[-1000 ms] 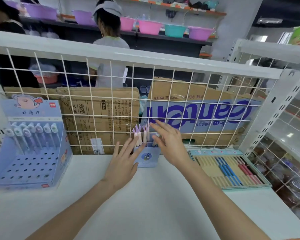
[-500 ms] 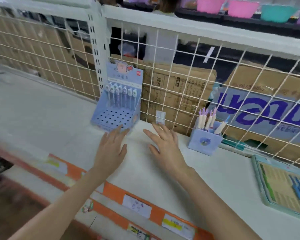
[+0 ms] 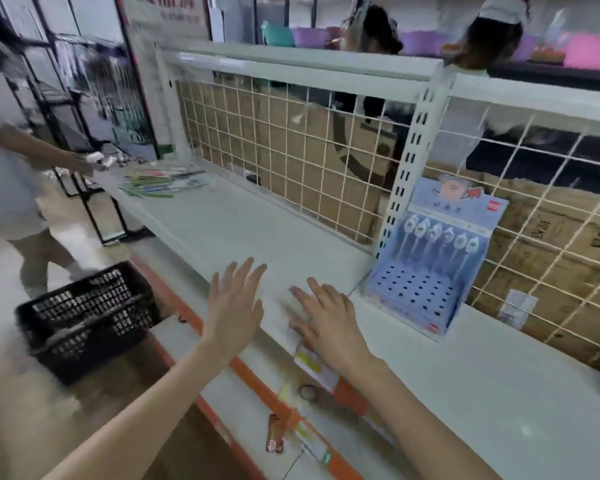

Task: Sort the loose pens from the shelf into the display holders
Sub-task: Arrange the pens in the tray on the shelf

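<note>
Hovering over the near edge of the white shelf, both hands are empty: the left hand is spreading its fingers wide with nothing in them, and the right hand is lying flat and open, palm down, also holding nothing. The loose pens are lying in a scattered heap at the far left end of the shelf, well apart from either hand. The blue display holder is standing just beside the right hand, against the wire grid, with a single row of pens standing in its back holes and most of its front holes showing bare. The step in hand looks like a reach between fetching and filling. The next move is likely calling for a long stretch leftward along the shelf to gather a few pens, then carrying them back to the holder's free holes.
</note>
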Demonstrator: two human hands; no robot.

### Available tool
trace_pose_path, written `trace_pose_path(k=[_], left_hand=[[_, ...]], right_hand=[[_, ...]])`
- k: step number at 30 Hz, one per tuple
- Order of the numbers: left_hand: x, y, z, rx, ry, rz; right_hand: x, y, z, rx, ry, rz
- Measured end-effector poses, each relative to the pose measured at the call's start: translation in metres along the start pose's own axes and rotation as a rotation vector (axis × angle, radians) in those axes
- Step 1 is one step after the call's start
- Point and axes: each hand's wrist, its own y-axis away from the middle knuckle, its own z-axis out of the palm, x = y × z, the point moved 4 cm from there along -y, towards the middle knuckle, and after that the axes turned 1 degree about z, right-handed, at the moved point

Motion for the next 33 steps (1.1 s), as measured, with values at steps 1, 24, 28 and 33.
trace_pose_path(k=[1,24,28,33], left_hand=[[-0.018,-0.005,-0.002,0.003,-0.011,0.0],[-0.343,-0.054,0.004,-0.002,-0.089,-0.246],[-0.398,-0.11,0.019,-0.009,-0.129,-0.264],[-0.455,-0.187,0.04,-0.026,-0.083,-0.255]], right_hand=[[-0.016,-0.013,0.008,-0.011,0.0,-0.018],[-0.178,-0.3,0.102,-0.11,-0.143,-0.16],[-0.178,-0.375,0.122,-0.123,-0.198,-0.148],[-0.173,-0.466,0.141,-0.109,-0.222,-0.107]])
